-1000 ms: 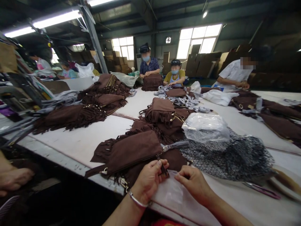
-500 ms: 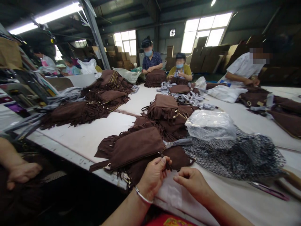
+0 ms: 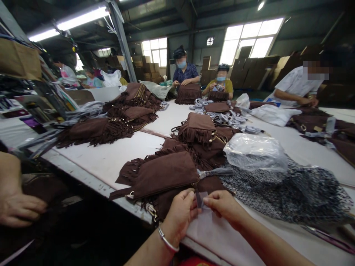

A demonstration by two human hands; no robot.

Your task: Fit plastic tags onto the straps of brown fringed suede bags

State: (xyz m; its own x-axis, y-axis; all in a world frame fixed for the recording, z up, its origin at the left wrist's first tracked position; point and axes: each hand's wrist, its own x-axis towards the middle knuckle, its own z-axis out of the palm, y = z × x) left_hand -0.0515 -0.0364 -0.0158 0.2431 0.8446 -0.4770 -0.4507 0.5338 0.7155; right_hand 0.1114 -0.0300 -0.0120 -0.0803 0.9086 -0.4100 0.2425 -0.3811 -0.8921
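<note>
My left hand (image 3: 181,212), with a silver bangle at the wrist, pinches a narrow brown strap (image 3: 198,198) below the zipper end of a brown fringed bag (image 3: 168,173). My right hand (image 3: 222,205) grips a small clear plastic sleeve (image 3: 203,197) between thumb and fingers. The sleeve overlaps the strap between both hands. The bag lies flat on other brown bags at the table's near edge, and a grey-wrapped piece (image 3: 216,172) sticks out from its right end.
Brown fringed bags (image 3: 196,127) are piled mid-table. To the right lie clear plastic (image 3: 255,151), patterned black-and-white cloth (image 3: 283,188) and scissors (image 3: 330,238). Another person's hand (image 3: 22,208) is at the left edge. Several people work across the white table (image 3: 111,153).
The clear sleeve has come up over the brown strap, where before it hung beneath my right hand. The view has shifted slightly, and the other person's hand at left has moved.
</note>
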